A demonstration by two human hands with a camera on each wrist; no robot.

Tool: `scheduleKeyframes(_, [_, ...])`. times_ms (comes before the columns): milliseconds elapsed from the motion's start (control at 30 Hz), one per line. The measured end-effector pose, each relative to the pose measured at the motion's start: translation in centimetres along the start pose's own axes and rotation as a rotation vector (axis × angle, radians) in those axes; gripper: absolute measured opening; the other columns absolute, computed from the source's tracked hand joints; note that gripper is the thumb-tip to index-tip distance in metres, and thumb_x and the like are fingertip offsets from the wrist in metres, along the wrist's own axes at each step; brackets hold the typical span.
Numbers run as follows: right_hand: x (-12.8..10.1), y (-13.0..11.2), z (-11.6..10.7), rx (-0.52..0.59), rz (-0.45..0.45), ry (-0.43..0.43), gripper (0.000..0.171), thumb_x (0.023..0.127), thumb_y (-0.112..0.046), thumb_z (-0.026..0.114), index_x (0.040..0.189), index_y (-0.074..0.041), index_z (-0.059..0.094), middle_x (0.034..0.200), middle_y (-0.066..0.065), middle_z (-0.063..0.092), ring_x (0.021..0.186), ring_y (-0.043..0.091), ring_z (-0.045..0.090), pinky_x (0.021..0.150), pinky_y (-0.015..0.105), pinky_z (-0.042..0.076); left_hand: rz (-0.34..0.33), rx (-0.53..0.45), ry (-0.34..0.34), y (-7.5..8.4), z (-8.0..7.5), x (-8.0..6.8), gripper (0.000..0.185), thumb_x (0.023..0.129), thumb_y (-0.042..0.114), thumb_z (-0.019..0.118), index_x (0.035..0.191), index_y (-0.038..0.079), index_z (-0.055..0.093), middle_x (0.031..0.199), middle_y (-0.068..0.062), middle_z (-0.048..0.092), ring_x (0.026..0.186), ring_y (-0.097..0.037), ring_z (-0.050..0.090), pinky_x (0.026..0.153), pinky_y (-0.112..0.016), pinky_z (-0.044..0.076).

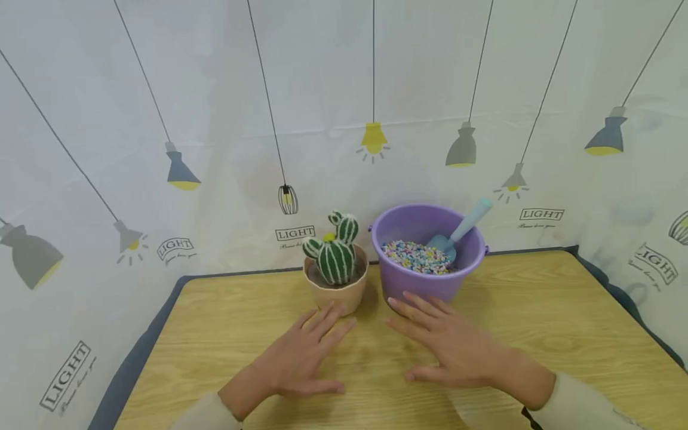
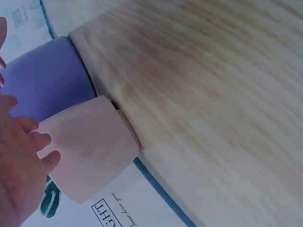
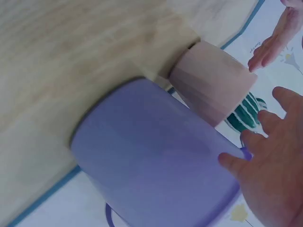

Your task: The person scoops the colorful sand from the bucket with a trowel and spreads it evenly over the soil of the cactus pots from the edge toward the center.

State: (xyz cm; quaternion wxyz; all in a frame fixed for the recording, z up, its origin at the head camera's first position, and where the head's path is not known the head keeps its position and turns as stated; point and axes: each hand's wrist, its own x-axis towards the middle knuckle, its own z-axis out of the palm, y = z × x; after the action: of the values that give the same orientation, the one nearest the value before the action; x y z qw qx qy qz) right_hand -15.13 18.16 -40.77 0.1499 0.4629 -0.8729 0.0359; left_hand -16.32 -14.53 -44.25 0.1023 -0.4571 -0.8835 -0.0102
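Both hands stretch forward over the table with fingers spread, holding nothing. My left hand [image 1: 301, 358] is nearest the pinkish-beige pot [image 1: 341, 297], its fingertips just in front of it; whether they touch cannot be told. In that pot stands a knitted-looking green cactus [image 1: 336, 263] with white stripes and a yellow tip. My right hand [image 1: 457, 343] reaches toward the purple bucket [image 1: 416, 285], fingers in front of its lower wall. Colourful small beads [image 1: 416, 257] partly fill the bucket. A light-blue scoop [image 1: 466, 227] leans in them, handle up to the right.
The wooden table [image 1: 226, 334] has a dark blue edging [image 1: 156, 322] along its back and sides. Behind and beside it hangs a white cloth [image 1: 322, 89] printed with lamps and the word LIGHT. Pot and bucket stand side by side near the back edge.
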Motion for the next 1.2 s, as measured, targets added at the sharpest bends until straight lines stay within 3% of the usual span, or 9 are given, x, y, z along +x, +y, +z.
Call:
scheduleKeyframes(200, [1.3,1.0,-2.1,0.007,-0.096,0.055,0.080,0.087,-0.061,0.059,0.152,-0.021,0.035,0.160,0.008,0.027,0.144,0.034,0.028,0.120,0.039,0.017,0.004,0.016,0.012,-0.3,-0.4,0.8,0.105,0.082,0.076,0.050,0.157,0.013,0.014,0.161,-0.017,0.018,0.148,-0.034,0.016,0.114,-0.051,0.030])
scheduleKeyframes(333, [2.0,2.1,-3.8,-0.013,-0.079,0.050,0.079,0.088,-0.063,0.056,0.152,-0.022,0.035,0.160,0.007,0.027,0.145,0.032,0.027,0.117,0.046,0.025,0.017,0.008,0.036,-0.2,-0.4,1.7,0.103,0.085,0.076,0.045,0.157,0.011,0.010,0.161,-0.018,0.014,0.148,-0.034,0.013,0.116,-0.051,0.027])
scheduleKeyframes(533, [3.0,4.0,-5.9,0.065,0.054,0.024,0.081,0.088,-0.056,0.061,0.155,-0.025,0.028,0.162,0.004,0.021,0.147,0.032,0.022,0.113,0.054,0.029,0.000,-0.043,0.109,0.2,0.0,3.5,0.108,0.084,0.072,0.054,0.156,0.005,0.010,0.162,-0.020,0.010,0.148,-0.035,0.014,0.117,-0.051,0.024])
scheduleKeyframes(667, [3.6,5.5,-6.7,0.089,0.147,0.030,0.080,0.090,-0.051,0.063,0.156,-0.027,0.023,0.163,0.000,0.014,0.147,0.032,0.019,0.113,0.055,0.029,-0.054,-0.138,0.149,0.4,0.1,4.8,0.109,0.083,0.069,0.058,0.156,0.006,0.009,0.163,-0.014,0.002,0.148,-0.033,0.015,0.118,-0.047,0.022])
scheduleKeyframes(867, [3.7,7.3,-7.0,0.104,0.323,0.021,0.077,0.092,-0.054,0.058,0.156,-0.029,0.022,0.163,-0.001,0.013,0.149,0.030,0.015,0.112,0.058,0.028,-0.135,-0.275,0.173,1.3,0.4,6.1,0.108,0.085,0.073,0.049,0.157,0.006,0.004,0.164,-0.009,-0.002,0.149,-0.029,0.012,0.119,-0.043,0.020])
scheduleKeyframes(1033, [3.6,8.5,-7.1,0.173,0.487,-0.002,0.075,0.094,-0.056,0.052,0.156,-0.027,0.021,0.164,0.000,0.008,0.149,0.034,0.012,0.108,0.063,0.031,-0.225,-0.429,0.203,2.4,0.6,7.6,0.109,0.085,0.066,0.058,0.157,0.008,-0.001,0.164,-0.007,-0.004,0.149,-0.029,0.011,0.118,-0.046,0.021])
scheduleKeyframes(1200, [3.6,9.3,-7.4,0.226,0.612,-0.019,0.078,0.095,-0.060,0.045,0.157,-0.026,0.013,0.164,-0.002,0.000,0.149,0.033,0.006,0.109,0.066,0.025,-0.310,-0.558,0.237,3.0,1.3,9.0,0.111,0.085,0.059,0.065,0.156,0.014,-0.008,0.164,-0.006,-0.006,0.149,-0.028,0.010,0.118,-0.047,0.020])
